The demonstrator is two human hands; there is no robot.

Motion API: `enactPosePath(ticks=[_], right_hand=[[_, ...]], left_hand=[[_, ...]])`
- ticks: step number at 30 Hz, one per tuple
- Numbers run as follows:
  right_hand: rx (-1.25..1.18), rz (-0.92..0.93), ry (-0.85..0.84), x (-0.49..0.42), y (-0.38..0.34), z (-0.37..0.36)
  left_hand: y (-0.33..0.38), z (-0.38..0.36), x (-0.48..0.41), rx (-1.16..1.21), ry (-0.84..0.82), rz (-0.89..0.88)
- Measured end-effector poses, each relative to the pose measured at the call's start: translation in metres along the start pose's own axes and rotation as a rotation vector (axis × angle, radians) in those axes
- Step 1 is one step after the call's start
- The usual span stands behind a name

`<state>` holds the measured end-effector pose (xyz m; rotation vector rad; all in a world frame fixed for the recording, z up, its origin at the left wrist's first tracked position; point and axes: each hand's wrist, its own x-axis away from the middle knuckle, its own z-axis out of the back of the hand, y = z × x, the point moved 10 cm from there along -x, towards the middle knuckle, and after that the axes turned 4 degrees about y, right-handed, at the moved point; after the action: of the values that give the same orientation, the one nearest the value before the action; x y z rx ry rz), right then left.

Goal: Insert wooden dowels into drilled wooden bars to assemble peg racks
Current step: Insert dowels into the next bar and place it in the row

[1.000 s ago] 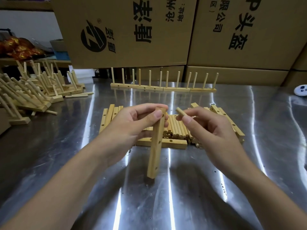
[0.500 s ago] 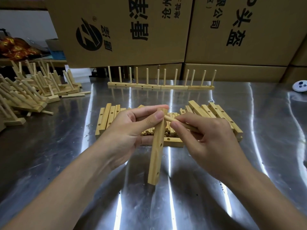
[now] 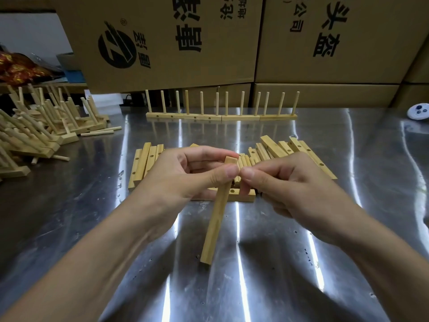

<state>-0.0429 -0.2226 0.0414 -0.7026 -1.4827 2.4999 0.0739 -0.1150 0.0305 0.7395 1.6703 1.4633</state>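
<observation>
The left hand (image 3: 185, 175) pinched a wooden bar (image 3: 217, 219) near its top, lower end on the steel table (image 3: 290, 263). The right hand (image 3: 287, 184) closed against it, seemingly around a hidden dowel. Bare tabletop lay open toward the near edge.

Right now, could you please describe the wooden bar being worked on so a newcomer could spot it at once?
Start at the steel table and find the two hands meeting above its middle. The bar is pinched at its top by the left hand, slanting down toward the camera. Unlike the spare bars lying flat behind, it stands nearly upright.
</observation>
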Motion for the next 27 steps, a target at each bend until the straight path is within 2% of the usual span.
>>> enactPosePath(ticks=[2,4,9,11,14,16,18,20,22,27], right_hand=[[-0.188,-0.163,-0.109,0.002,0.011,-0.008],[-0.247,-0.228,-0.155,0.004,0.014,-0.012],[-0.267,-0.356,-0.129,0.002,0.021,-0.006],[-0.37,-0.44,-0.062,0.002,0.028,0.005],[-0.408,-0.459,0.16,-0.001,0.044,0.038],[-0.286,-0.408,0.304,-0.001,0.053,0.056],[-0.012,-0.328,0.362,-0.002,0.056,0.062],[0.335,-0.23,0.355,-0.004,0.054,0.056],[0.547,-0.184,0.314,-0.004,0.053,0.043],[0.751,-0.145,0.236,-0.007,0.058,0.017]], left_hand=[[0.002,-0.001,0.001,-0.035,-0.003,-0.018],[0.004,-0.003,0.002,-0.04,-0.003,-0.036],[0.001,-0.001,0.0,-0.015,0.032,-0.033],[-0.009,0.012,-0.004,0.007,0.113,0.017],[-0.025,0.036,-0.008,0.096,0.233,0.12],[-0.031,0.046,-0.008,0.189,0.285,0.16],[-0.036,0.052,-0.009,0.235,0.316,0.178],[-0.041,0.056,-0.01,0.249,0.35,0.191],[-0.047,0.059,-0.009,0.276,0.399,0.211],[-0.064,0.055,-0.009,0.472,0.434,0.316]])
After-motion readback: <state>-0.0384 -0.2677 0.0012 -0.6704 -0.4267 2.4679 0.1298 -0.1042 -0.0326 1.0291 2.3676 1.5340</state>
